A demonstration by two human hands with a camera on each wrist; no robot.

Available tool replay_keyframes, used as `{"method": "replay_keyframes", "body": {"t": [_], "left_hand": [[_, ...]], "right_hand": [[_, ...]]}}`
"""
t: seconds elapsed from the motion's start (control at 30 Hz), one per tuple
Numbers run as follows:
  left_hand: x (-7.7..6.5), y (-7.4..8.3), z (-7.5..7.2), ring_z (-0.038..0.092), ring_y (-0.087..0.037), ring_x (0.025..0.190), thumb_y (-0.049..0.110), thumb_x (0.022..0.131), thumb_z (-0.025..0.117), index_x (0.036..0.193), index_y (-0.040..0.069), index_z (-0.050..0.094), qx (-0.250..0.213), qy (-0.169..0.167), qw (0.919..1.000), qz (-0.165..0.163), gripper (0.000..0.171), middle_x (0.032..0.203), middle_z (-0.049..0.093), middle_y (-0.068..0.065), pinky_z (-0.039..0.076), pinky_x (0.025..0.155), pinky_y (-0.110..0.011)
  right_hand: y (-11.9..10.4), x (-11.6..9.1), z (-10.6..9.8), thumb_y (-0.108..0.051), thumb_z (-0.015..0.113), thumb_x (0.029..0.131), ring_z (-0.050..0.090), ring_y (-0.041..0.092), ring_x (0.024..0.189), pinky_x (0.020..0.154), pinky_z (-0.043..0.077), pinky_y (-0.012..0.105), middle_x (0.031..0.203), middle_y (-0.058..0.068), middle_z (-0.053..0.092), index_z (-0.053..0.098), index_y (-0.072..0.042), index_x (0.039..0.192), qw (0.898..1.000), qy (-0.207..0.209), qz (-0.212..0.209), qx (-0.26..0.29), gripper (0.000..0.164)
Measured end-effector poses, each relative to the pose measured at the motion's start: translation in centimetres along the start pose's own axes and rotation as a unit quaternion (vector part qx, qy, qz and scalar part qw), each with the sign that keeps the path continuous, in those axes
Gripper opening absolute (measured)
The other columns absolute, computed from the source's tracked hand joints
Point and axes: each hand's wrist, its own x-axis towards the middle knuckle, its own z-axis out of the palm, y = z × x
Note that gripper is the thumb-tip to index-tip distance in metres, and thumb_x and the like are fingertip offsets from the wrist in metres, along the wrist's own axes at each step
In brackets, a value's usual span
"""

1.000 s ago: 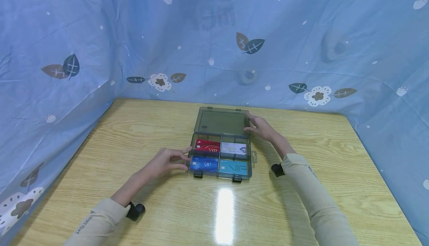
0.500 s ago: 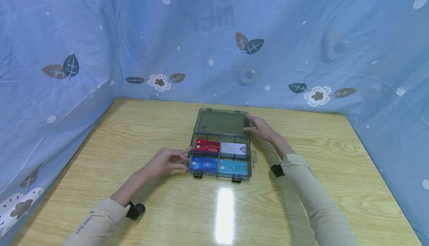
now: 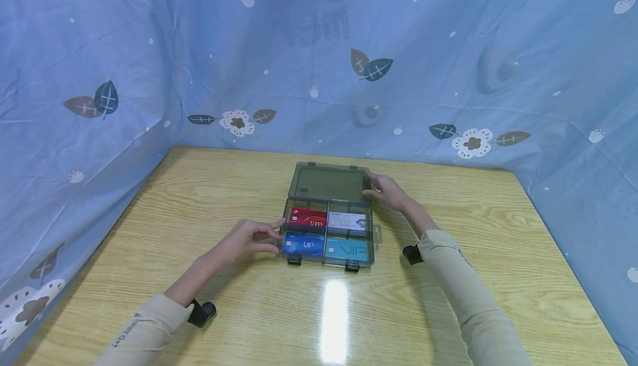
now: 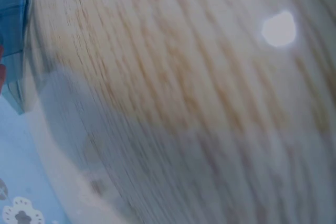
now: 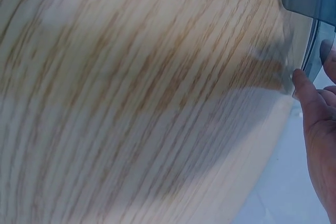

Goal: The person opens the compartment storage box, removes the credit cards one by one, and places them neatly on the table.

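A smoky clear plastic card box lies opened out on the table in the head view, its lid folded back on the far side. Its compartments contain a red card, a white card, a blue card and a teal card. The fingertips and thumb of my left hand touch the box's left side. At the lid's right edge, my right hand holds the rim between thumb and fingers; the right wrist view shows this hand at the clear plastic edge.
The wooden table is bordered by a blue patterned cloth behind and at both sides. Two black latches stick out at the box's front, and a clear hanging tab juts from its right side.
The lid's far edge has sunk very slightly toward the table. Both hands stay nearly where they were, and the cards have not moved.
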Motion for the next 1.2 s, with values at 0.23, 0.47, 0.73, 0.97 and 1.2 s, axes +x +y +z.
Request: {"method": "replay_keyframes", "body": {"t": [0.23, 0.47, 0.73, 0.97, 1.2], "left_hand": [[0.1, -0.7, -0.2, 0.057, -0.029, 0.117, 0.013, 0.079, 0.076, 0.098, 0.002, 0.072, -0.013, -0.006, 0.9999, 0.009, 0.022, 0.133, 0.053, -0.021, 0.053, 0.089, -0.028], [0.2, -0.6, -0.2, 0.058, -0.029, 0.116, 0.011, 0.079, 0.076, 0.098, 0.001, 0.072, -0.006, -0.008, 0.9999, 0.013, 0.022, 0.131, 0.054, -0.022, 0.054, 0.088, -0.028], [0.1, -0.5, -0.2, 0.060, -0.029, 0.114, 0.009, 0.078, 0.076, 0.097, 0.000, 0.072, -0.015, -0.008, 0.9997, 0.017, 0.021, 0.132, 0.053, -0.023, 0.055, 0.086, -0.030], [0.1, -0.5, -0.2, 0.056, -0.030, 0.118, 0.007, 0.077, 0.077, 0.097, 0.000, 0.073, -0.015, -0.007, 0.9997, 0.018, 0.021, 0.130, 0.055, -0.022, 0.055, 0.086, -0.030], [0.1, -0.6, -0.2, 0.056, -0.030, 0.118, 0.006, 0.077, 0.077, 0.097, 0.000, 0.073, -0.013, -0.007, 0.9997, 0.020, 0.021, 0.131, 0.054, -0.022, 0.055, 0.087, -0.030]], "right_hand": [[0.2, -0.1, 0.2, -0.009, 0.057, 0.097, 0.031, 0.044, 0.134, 0.110, 0.033, 0.050, 0.151, 0.032, 0.017, 0.017, 0.014, 0.145, 1.000, 0.007, -0.001, 0.022, 0.066], [0.6, -1.0, 0.0, -0.012, 0.060, 0.096, 0.032, 0.041, 0.136, 0.111, 0.032, 0.049, 0.153, 0.026, 0.022, 0.022, 0.007, 0.147, 0.996, 0.041, 0.012, 0.081, 0.066], [1.1, -2.3, -0.6, -0.010, 0.059, 0.096, 0.052, 0.038, 0.122, 0.101, 0.046, 0.046, 0.139, 0.024, 0.048, 0.045, 0.007, 0.137, 0.981, 0.087, 0.003, 0.172, 0.046], [0.6, -4.6, -0.6, -0.006, 0.056, 0.097, 0.052, 0.042, 0.119, 0.095, 0.051, 0.040, 0.136, 0.030, 0.048, 0.044, 0.012, 0.135, 0.964, 0.078, -0.013, 0.254, 0.044], [-0.2, -6.6, -0.1, -0.008, 0.058, 0.096, 0.049, 0.043, 0.122, 0.096, 0.049, 0.041, 0.137, 0.030, 0.046, 0.041, 0.009, 0.139, 0.950, 0.092, -0.001, 0.299, 0.049]]}}
